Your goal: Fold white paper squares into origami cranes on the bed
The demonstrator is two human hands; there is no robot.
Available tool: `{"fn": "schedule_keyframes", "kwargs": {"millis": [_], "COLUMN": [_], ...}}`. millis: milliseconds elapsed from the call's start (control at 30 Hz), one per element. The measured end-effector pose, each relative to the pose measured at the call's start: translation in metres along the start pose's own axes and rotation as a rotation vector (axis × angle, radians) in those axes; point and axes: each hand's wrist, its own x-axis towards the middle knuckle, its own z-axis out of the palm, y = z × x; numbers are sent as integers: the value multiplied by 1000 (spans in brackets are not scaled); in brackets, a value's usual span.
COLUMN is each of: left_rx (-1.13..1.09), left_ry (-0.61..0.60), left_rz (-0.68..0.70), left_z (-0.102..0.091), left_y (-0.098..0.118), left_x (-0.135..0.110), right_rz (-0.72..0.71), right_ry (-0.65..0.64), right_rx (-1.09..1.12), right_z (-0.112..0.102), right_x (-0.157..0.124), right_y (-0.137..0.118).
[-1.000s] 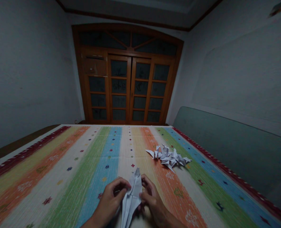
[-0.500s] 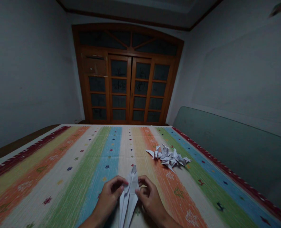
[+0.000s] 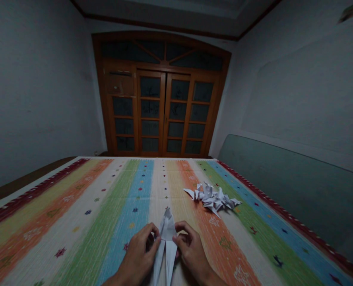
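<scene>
Between my hands is a folded white paper (image 3: 167, 230), narrow and pointed at its far end, with two long legs split apart toward me. My left hand (image 3: 143, 248) pinches its left edge near the middle, thumb and fingers closed together. On the opposite edge, my right hand (image 3: 191, 248) pinches the paper at about the same height. The near tips of the legs run out of the bottom of the view.
Several folded white paper pieces (image 3: 214, 198) lie heaped to the right on the striped tablecloth (image 3: 105, 222). A pale green panel (image 3: 284, 171) stands along the table's right side. Wooden doors with glass panes (image 3: 164, 107) are beyond the far edge.
The paper's left flap has swung over, so the upper part looks wider and smoother, with the two legs plainly apart. My left hand has shifted slightly. The heap has not moved.
</scene>
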Motion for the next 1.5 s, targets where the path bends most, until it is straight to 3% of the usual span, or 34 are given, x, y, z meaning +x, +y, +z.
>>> {"fn": "schedule_keyframes", "kwargs": {"millis": [100, 300, 467, 700, 867, 1033, 1333, 1500], "left_rx": [7, -41, -108, -147, -245, -503, -411, -306], "left_ry": [36, 73, 46, -72, 21, -49, 25, 20], "left_rz": [82, 184, 203, 177, -25, -132, -125, -1], "left_z": [-1, -5, -1, -5, -2, 6, 0, -3], "left_y": [-3, -6, -9, -7, -4, -3, 4, 8], "left_x": [0, -3, -6, -7, -3, 1, 1, 1], "right_rz": [-12, -210, -181, -168, -128, -100, -60, -117], "right_ry": [9, 81, 63, -26, 0, 21, -188, -226], "right_rx": [-31, -36, -22, -19, -1, 16, 160, 116], "right_z": [-1, -4, -6, -4, -2, 0, -5, -6], "right_x": [0, 3, 3, 1, 1, -1, -6, -5], "right_y": [1, -5, -9, -11, -8, -7, -14, -10]}}
